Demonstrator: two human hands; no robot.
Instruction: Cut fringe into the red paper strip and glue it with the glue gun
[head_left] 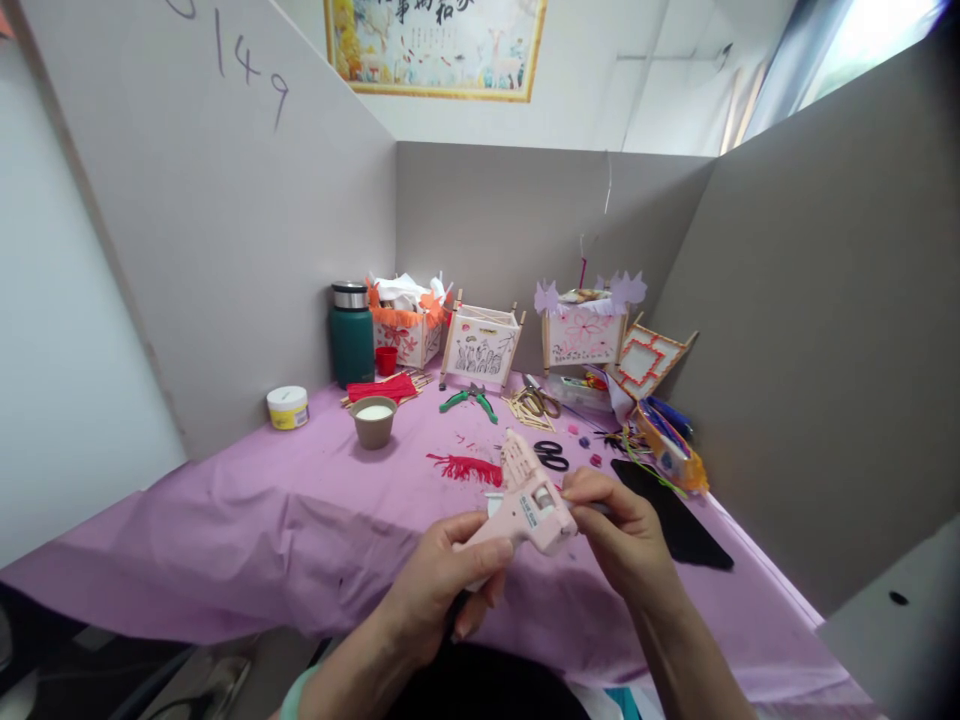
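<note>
My left hand (457, 570) is wrapped round the handle of a pale pink glue gun (529, 505), its nozzle pointing up and away from me. At the gun's rear end, my right hand (622, 525) pinches a short greyish glue stick (596, 507), partly hidden by the fingers. Just beyond the gun lies a red fringed strip (466, 468), its right end covered by the gun. Black-handled scissors (551, 456) rest right of the nozzle. Green-handled pliers (469, 400) lie farther back.
A beige cup (374, 424), white-and-yellow jar (288, 408) and green bottle (352, 335) stand left. Decorated lantern-like boxes (484, 345) line the back partition (487, 220). A black flat board (667, 515) and orange pouch (671, 445) lie right on the purple cloth (300, 520).
</note>
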